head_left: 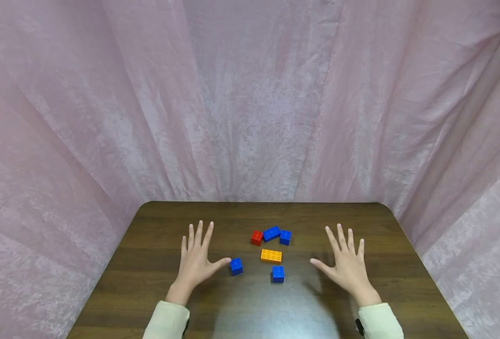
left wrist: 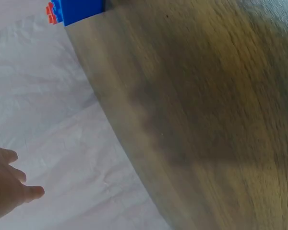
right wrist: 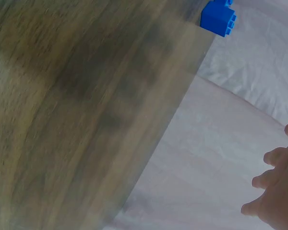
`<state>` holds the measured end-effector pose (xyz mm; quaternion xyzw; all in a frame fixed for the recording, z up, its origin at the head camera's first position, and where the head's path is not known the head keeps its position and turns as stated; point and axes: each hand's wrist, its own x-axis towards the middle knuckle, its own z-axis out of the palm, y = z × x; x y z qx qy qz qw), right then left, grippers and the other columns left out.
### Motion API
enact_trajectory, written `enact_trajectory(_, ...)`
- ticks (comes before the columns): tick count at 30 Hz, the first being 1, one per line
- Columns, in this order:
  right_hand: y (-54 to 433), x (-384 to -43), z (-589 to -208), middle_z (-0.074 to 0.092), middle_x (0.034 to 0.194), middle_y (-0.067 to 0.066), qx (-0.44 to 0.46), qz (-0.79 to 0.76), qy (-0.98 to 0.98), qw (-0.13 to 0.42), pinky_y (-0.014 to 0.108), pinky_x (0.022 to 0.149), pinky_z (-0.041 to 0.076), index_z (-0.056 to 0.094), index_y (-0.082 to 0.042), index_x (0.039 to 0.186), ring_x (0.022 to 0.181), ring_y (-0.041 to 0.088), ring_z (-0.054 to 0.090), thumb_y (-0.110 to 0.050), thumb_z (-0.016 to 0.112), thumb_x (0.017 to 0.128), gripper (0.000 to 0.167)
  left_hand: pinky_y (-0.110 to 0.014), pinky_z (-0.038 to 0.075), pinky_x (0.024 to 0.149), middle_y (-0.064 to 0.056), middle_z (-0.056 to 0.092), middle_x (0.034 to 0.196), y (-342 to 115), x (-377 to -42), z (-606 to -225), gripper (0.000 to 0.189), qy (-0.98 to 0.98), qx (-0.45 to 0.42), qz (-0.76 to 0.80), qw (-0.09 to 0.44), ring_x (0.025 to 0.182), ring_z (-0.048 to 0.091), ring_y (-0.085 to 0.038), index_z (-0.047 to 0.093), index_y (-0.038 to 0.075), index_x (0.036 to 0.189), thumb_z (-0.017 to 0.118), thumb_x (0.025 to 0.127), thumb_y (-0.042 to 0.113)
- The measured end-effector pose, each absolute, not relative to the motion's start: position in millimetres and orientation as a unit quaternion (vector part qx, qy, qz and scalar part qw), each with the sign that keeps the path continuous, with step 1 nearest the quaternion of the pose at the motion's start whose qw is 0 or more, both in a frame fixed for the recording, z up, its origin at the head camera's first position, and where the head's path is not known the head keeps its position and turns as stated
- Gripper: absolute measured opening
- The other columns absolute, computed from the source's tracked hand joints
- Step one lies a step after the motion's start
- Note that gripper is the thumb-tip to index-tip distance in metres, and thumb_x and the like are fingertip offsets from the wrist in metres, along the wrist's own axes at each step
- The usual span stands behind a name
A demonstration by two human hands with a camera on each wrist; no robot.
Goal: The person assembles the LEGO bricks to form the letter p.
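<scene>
My left hand is spread with straight fingers over the left side of the table, its thumb tip right at a square blue brick. On the other side, my right hand is spread the same way and holds nothing. Between the hands lie an orange brick and, nearer me, another square blue brick. Farther back, a red brick, a longer blue brick and a third square blue brick sit close together. Both wrist views show part of a hand and blue bricks at the upper edge.
The brown wooden table has rounded far corners. Pink curtains hang behind it and along both sides. Light reflects off the tabletop near the front, and the hands cast shadows on it.
</scene>
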<state>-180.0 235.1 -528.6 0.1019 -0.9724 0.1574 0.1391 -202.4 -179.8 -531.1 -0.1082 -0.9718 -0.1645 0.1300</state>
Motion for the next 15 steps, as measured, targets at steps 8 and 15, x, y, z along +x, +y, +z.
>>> enact_trajectory(8,224,-184,-526,0.008,0.16,0.016,0.116,0.16,-0.968,0.156,0.063,0.112,-0.007,0.011,-0.025,0.155,0.144,0.044,0.004,-0.066,0.063,0.08,0.101,-0.065,0.01,0.112,-0.014,0.01,0.16,-172,-202,-531,0.116,-0.964,-0.127,-0.189,0.136,0.145,0.001,-0.04,0.012,0.022,0.155,0.074,0.068,0.067)
enact_trajectory(15,214,-186,-525,0.014,0.159,0.016,0.13,0.178,-0.961,0.168,0.062,0.114,-0.005,0.016,-0.021,0.155,0.143,0.044,0.01,-0.062,0.065,0.08,0.098,-0.062,0.008,0.114,-0.009,0.012,0.16,-166,-201,-532,0.118,-0.959,-0.138,-0.207,0.135,0.146,0.002,-0.037,0.009,0.024,0.156,0.077,0.068,0.064)
